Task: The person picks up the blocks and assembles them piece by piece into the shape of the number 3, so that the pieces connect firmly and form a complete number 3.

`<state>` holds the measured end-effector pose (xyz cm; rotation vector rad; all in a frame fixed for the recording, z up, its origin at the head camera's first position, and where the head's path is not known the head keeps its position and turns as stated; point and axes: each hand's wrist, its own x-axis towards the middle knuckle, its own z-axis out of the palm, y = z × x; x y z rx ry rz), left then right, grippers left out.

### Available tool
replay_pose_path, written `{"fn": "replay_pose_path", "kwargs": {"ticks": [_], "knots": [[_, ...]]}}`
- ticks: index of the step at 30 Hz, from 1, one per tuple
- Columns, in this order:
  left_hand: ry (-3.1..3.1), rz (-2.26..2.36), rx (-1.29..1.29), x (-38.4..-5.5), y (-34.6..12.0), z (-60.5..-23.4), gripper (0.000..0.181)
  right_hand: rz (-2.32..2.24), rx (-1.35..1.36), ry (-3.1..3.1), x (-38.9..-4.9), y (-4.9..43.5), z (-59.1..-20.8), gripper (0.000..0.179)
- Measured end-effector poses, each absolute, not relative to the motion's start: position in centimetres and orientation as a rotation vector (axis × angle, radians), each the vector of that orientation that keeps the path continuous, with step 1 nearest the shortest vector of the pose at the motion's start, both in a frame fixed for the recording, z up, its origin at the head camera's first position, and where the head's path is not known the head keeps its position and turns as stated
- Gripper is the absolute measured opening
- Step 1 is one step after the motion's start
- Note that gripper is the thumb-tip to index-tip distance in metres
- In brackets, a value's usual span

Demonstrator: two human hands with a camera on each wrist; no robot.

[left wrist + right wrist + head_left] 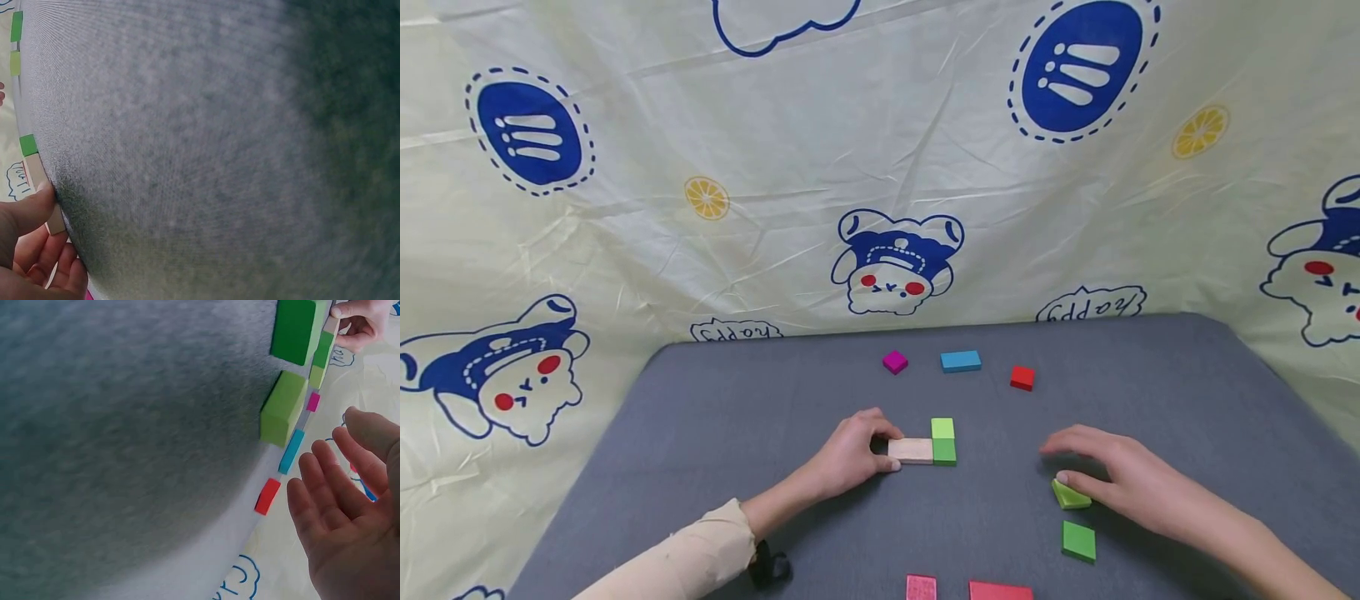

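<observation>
My left hand [854, 450] pinches the left end of a pale wooden block [912, 451] between thumb and fingers. The block lies on the grey table, its right end against a green block [944, 452]. Behind that green block sits a light green block [942, 428], lined up with it. In the left wrist view the thumb lies along the side of the wooden block [37, 175]. My right hand [1123, 475] is over the table at the right with fingers spread, partly covering another light green block [1070, 497]. In the right wrist view the palm and fingers hold nothing.
A second green block [1078, 542] lies in front of my right hand. Magenta [895, 362], blue [961, 361] and red [1022, 377] blocks lie toward the back edge. At the near edge are a pink block [921, 587] and a larger red block [1000, 591]. A printed cloth hangs behind the table.
</observation>
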<state>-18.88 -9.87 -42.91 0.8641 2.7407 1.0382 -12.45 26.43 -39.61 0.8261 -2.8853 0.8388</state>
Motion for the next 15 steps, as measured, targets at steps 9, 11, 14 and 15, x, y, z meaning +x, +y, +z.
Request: {"fn": "replay_pose_path", "kwargs": {"ticks": [9, 11, 14, 15], "knots": [[2.75, 1.029, 0.852, -18.8, -9.8, -42.8, 0.023, 0.863, 0.913, -2.825, -12.2, 28.0, -40.7, 0.027], [2.751, 1.026, 0.857, -18.8, -9.9, -42.8, 0.024, 0.898, 0.929, -2.823, -12.2, 28.4, -40.9, 0.028], [2.749, 1.022, 0.862, -18.9, -9.9, -42.8, 0.023, 0.96, 0.927, -2.86, -12.2, 28.8, -41.1, 0.03], [2.748, 1.021, 0.863, -18.9, -9.9, -42.8, 0.023, 0.978, 0.925, -2.875, -12.2, 29.0, -41.2, 0.03]]}}
